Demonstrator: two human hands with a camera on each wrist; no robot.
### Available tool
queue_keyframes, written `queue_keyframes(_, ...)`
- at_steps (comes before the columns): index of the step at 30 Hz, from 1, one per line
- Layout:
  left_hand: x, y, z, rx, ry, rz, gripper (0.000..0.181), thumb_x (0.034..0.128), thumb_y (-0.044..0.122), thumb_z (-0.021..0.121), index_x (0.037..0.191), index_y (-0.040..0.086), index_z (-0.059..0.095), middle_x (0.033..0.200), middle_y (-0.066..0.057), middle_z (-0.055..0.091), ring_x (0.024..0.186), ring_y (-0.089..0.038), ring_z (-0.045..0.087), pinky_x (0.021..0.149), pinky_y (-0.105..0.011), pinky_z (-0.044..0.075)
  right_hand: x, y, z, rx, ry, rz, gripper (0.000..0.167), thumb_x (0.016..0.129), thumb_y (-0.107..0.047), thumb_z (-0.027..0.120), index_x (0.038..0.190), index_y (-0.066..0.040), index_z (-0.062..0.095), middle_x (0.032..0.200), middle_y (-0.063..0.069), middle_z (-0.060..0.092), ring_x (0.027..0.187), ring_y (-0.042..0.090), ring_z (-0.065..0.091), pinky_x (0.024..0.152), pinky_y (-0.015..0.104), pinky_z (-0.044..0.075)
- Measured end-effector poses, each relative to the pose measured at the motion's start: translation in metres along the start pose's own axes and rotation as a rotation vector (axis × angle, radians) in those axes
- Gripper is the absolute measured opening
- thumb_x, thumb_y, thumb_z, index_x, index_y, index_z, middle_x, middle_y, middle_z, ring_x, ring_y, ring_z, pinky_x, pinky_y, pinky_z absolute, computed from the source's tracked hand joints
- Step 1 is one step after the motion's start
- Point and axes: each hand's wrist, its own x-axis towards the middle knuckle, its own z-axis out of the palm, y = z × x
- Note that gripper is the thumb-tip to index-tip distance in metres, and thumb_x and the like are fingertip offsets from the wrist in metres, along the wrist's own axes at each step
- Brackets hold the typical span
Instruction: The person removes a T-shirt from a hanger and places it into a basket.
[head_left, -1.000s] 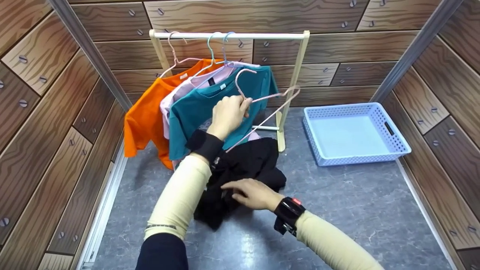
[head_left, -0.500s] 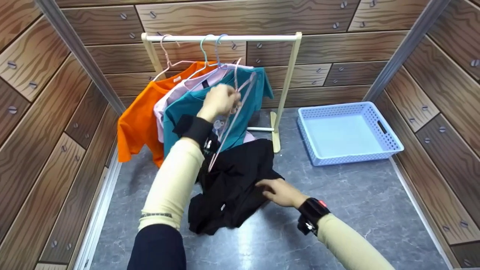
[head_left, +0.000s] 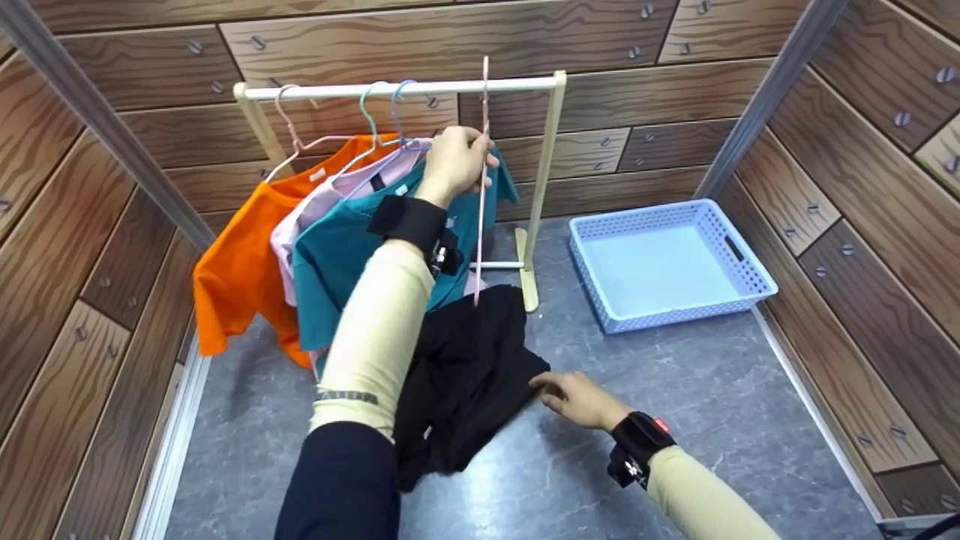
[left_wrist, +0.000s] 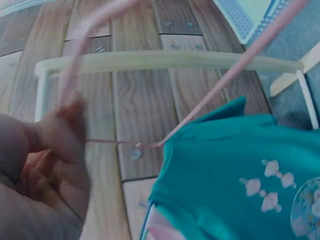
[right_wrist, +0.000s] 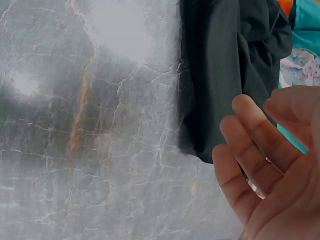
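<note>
Head: outstretched left hand (head_left: 454, 162) seemingly grips pink hanger (head_left: 480, 232).

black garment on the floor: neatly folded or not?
Not folded: the head view shows the black garment rumpled on the floor, creased, with uneven edges.

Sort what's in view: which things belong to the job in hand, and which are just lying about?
Likely in the job:
Pink hanger, held in the left hand
Black garment, beside the right hand
Clothes rack, perhaps

Apparently just there:
Blue basket, right of the rack
Orange top, lilac top and teal top, hung on the rack
</note>
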Motion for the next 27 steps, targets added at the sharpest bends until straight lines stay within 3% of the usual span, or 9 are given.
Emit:
queue_keyframes(3,0.009,-0.003,0.016,-0.003,0.03,0.006,0.03,0.1036,0.026,0.043,0.111,0.013,0.069,0.089,0.002,0.076,0.048,-0.003,0.064,0.046,-0.021,0.052,-0.001,0.003,0.002,0.02,0.007,0.016,0.031,0.092,-0.007,0.06,0.123,-0.003,0.062,0.083,0.002,0.069,0.072,0.008,0.06,0.069,0.026,0.051)
queue_keyframes(7,0.015,-0.014,0.027,-0.017,0.035,-0.031,0.031,0.1043,0.026,0.042,0.11,0.012,0.069,0.088,0.002,0.076,0.046,-0.003,0.062,0.045,-0.021,0.051,0.0,0.005,0.007,0.053,0.0,0.035,0.031,0.092,-0.007,0.06,0.123,-0.003,0.062,0.085,0.003,0.069,0.073,0.007,0.06,0.068,0.024,0.051)
queue_keyframes(11,0.017,-0.023,0.033,-0.022,0.006,-0.053,0.032,0.1046,0.026,0.041,0.109,0.011,0.069,0.089,0.001,0.076,0.047,-0.004,0.063,0.046,-0.022,0.052,0.002,0.006,0.01,0.076,-0.002,0.036,0.031,0.092,-0.006,0.06,0.123,-0.003,0.062,0.083,0.002,0.068,0.072,0.005,0.058,0.067,0.024,0.05)
queue_keyframes(16,0.012,-0.033,0.034,-0.032,-0.06,-0.02,0.033,0.1039,0.025,0.041,0.099,0.009,0.07,0.09,-0.002,0.075,0.05,-0.007,0.065,0.048,-0.025,0.055,0.009,0.007,0.014,0.064,0.004,0.041,0.03,0.091,-0.004,0.06,0.121,-0.001,0.063,0.078,0.003,0.066,0.068,0.005,0.055,0.066,0.025,0.049)
queue_keyframes(18,0.007,-0.043,0.031,-0.049,-0.084,-0.018,0.032,0.103,0.023,0.043,0.097,0.008,0.07,0.088,-0.005,0.075,0.048,-0.007,0.064,0.047,-0.026,0.055,0.015,0.008,0.016,0.054,-0.005,0.051,0.031,0.091,-0.005,0.059,0.121,-0.001,0.063,0.084,0.006,0.068,0.072,0.007,0.058,0.069,0.027,0.05)
queue_keyframes(22,-0.014,-0.078,0.018,-0.05,-0.12,-0.053,0.029,0.1017,0.02,0.045,0.104,0.007,0.07,0.085,-0.007,0.073,0.045,-0.007,0.061,0.045,-0.026,0.053,0.034,0.005,0.022,0.011,0.01,0.026,0.029,0.09,-0.005,0.06,0.118,0.0,0.064,0.096,0.012,0.07,0.082,0.018,0.064,0.076,0.035,0.054)
queue_keyframes(27,-0.051,-0.131,0.013,0.181,-0.15,-0.022,0.032,0.1006,0.018,0.044,0.087,0.006,0.07,0.077,-0.007,0.073,0.045,-0.007,0.058,0.055,-0.025,0.051,0.061,-0.005,0.036,-0.068,0.184,0.033,0.036,0.086,-0.007,0.067,0.12,0.0,0.062,0.114,0.023,0.062,0.103,0.038,0.062,0.088,0.052,0.051)
